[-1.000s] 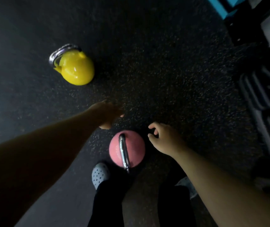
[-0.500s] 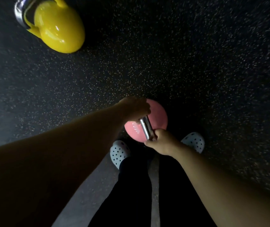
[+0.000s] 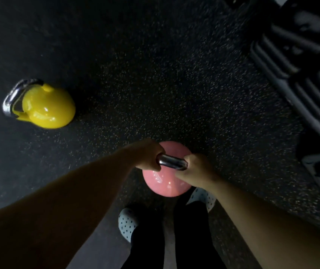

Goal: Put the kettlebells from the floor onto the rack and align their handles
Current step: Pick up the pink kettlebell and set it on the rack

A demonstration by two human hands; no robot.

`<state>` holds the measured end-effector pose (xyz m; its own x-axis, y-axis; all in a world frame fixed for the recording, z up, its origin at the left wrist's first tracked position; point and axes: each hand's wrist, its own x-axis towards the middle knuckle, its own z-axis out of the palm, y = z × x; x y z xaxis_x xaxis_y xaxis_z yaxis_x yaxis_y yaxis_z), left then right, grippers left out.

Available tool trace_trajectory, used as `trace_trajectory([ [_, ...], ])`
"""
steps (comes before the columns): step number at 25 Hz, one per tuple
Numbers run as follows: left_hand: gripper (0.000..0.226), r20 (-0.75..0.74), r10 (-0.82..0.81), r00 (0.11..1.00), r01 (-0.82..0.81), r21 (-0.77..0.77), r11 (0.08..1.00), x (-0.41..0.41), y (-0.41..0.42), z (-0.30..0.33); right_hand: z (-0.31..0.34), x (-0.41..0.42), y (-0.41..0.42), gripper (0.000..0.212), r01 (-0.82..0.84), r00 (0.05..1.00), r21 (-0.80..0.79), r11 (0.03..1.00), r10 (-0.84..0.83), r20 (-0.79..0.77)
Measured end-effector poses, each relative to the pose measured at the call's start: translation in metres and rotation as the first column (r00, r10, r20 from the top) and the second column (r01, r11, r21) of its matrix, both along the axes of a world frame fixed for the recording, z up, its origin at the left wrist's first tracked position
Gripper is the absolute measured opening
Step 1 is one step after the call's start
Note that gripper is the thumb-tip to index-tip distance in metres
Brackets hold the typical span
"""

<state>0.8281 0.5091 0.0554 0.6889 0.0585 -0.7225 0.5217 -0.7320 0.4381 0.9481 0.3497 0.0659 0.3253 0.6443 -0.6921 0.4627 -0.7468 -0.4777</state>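
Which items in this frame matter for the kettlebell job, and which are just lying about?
Part of the job:
- pink kettlebell, steel handle gripped by left hand and right hand
- yellow kettlebell, on its side on the floor, untouched
- rack, at right; dark, details unclear

Just there:
- spotted shoes
- black trousers

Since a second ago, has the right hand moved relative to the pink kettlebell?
Yes. The right hand has moved onto the pink kettlebell, from beside it to closed on the right end of its steel handle.
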Motion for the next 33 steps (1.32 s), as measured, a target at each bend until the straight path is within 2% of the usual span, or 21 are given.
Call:
trace_trajectory([
  [5,0.013,0.157,-0.047,0.986,0.025,0.142,0.990,0.115,0.023,0.078,0.068,0.092,0.018,0.021,0.137,0.984,0.134,0.981,-0.150,0.093],
  [10,0.016,0.323,-0.180,0.929,0.066,0.334,0.940,0.229,0.054,0.151,0.124,0.197,0.044,0.025,0.167,0.952,0.301,0.939,-0.234,0.200],
  [13,0.017,0.367,-0.265,0.892,0.106,0.399,0.911,0.294,0.081,0.179,0.152,0.255,0.066,0.015,0.162,0.905,0.375,0.913,-0.289,0.312],
  [15,0.018,0.418,-0.356,0.836,0.147,0.455,0.878,0.337,0.102,0.194,0.169,0.290,0.083,0.008,0.157,0.872,0.434,0.887,-0.331,0.361],
  [19,0.013,0.580,-0.498,0.645,0.172,0.525,0.834,0.422,0.145,0.212,0.185,0.357,0.117,0.007,0.201,0.760,0.484,0.852,-0.448,0.471],
  [20,0.014,0.593,-0.512,0.621,0.182,0.527,0.830,0.436,0.150,0.218,0.187,0.370,0.123,0.009,0.180,0.726,0.504,0.845,-0.460,0.511],
  [22,0.019,0.557,-0.510,0.655,0.219,0.506,0.834,0.486,0.173,0.234,0.194,0.414,0.147,0.013,0.191,0.659,0.545,0.817,-0.518,0.546],
  [24,0.024,0.551,-0.506,0.664,0.230,0.494,0.839,0.537,0.198,0.249,0.209,0.455,0.171,0.017,0.253,0.652,0.561,0.789,-0.567,0.503],
  [29,0.027,0.589,-0.643,0.489,0.219,0.631,0.744,0.649,0.235,0.264,0.231,0.536,0.211,0.014,0.344,0.514,0.636,0.691,-0.705,0.489],
  [31,0.025,0.610,-0.648,0.456,0.203,0.638,0.743,0.688,0.246,0.264,0.232,0.570,0.224,0.011,0.374,0.438,0.653,0.659,-0.746,0.502],
  [33,0.025,0.641,-0.615,0.459,0.189,0.606,0.773,0.719,0.254,0.266,0.236,0.603,0.235,0.010,0.363,0.389,0.659,0.659,-0.750,0.535],
])
